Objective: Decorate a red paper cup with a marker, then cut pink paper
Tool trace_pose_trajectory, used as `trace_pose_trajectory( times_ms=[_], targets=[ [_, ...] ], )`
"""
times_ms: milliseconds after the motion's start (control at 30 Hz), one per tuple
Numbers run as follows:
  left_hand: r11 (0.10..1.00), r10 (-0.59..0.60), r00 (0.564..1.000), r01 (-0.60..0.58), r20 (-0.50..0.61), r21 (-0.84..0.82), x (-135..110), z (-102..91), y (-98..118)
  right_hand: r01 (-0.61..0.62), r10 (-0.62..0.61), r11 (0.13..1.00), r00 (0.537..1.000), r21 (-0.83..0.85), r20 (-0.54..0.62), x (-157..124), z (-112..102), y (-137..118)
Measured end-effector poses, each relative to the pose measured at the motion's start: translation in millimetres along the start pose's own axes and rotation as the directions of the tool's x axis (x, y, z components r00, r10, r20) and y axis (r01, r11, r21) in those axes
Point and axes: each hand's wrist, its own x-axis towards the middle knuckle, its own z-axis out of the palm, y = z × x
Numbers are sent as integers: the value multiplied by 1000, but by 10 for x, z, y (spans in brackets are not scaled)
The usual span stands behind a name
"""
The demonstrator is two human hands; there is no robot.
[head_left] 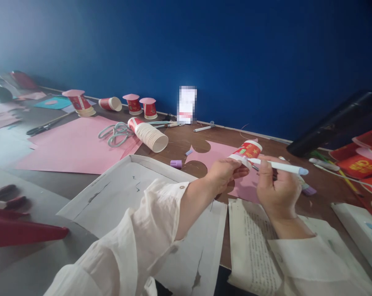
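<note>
A red paper cup [252, 150] with gold stars lies tilted, and my left hand [224, 174] is closed around its near end. The fingers partly hide the pale rim there. In my right hand [280, 189] is a white marker [286, 166], gripped like a pen; its tip points left at the cup's near edge, and I cannot tell whether it touches. Beneath both hands lies a pink paper sheet [209, 154] with round cut-outs. A purple marker cap [176, 164] rests to the left of it.
Stacked paper cups [150, 135] lie beside a grey cord [114, 135]. Cups topped with pink discs [132, 103] stand near the blue wall. A white box lid [102, 193] and a printed booklet [253, 246] are in front. A black cylinder [333, 123] leans at right.
</note>
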Motion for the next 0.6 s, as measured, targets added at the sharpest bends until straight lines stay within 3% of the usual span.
trace_pose_trajectory(
  times_ms=[433, 600],
  targets=[
    [1000, 23, 1000, -23, -8, 20, 12, -7, -10, -10, 10, 1000, 1000, 2, 12, 12, -13, -17],
    [1000, 27, 1000, -27, -10, 16, 31, -9, -16, -27, 27, 1000, 999, 7, -45, -5, -12, 4]
  ],
)
